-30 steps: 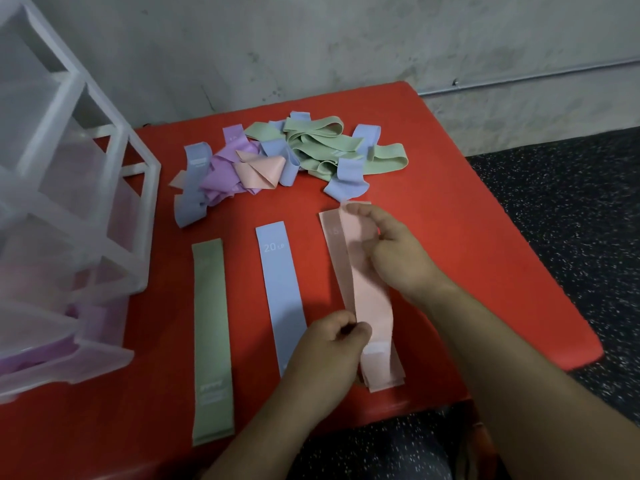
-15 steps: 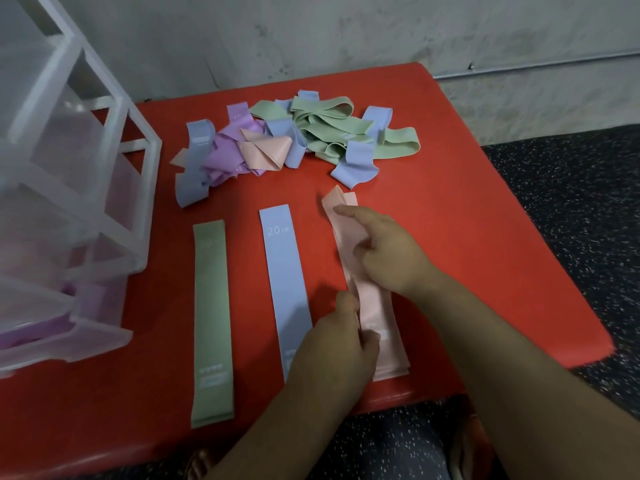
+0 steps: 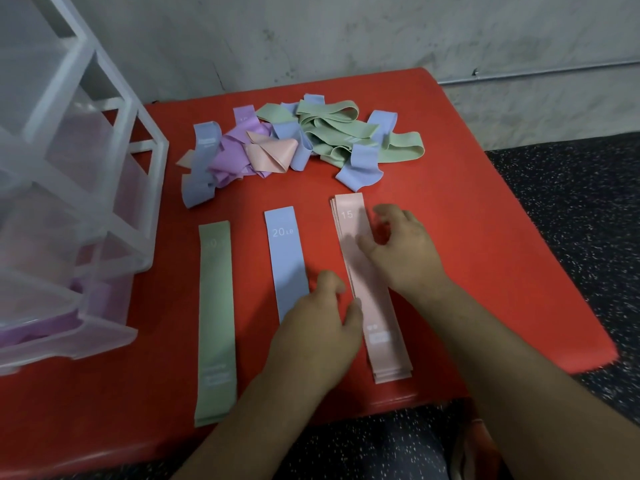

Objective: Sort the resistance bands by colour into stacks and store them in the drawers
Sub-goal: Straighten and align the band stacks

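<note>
Three flat stacks of bands lie side by side on the red table [image 3: 485, 237]: a green stack [image 3: 214, 317], a blue stack [image 3: 285, 258] marked 20 LB, and a pink stack [image 3: 353, 230] marked 15. My left hand [image 3: 318, 334] rests between the blue and pink stacks, its thumb touching the pink stack's left edge. Over the pink stack's right edge hovers my right hand [image 3: 398, 251], fingers loosely spread and holding nothing. Behind lies a tangled pile of bands [image 3: 304, 143] in blue, purple, pink and green.
A clear plastic drawer unit [image 3: 69, 209] stands on the table's left side; its lowest drawer [image 3: 62, 327] is pulled out and holds purple bands. A grey wall runs behind the table. Dark speckled floor lies to the right and in front.
The pink band that both hands held and smoothed now lies flat on the pink stack. My right hand has let go and lifted to the stack's right side. The view moved closer.
</note>
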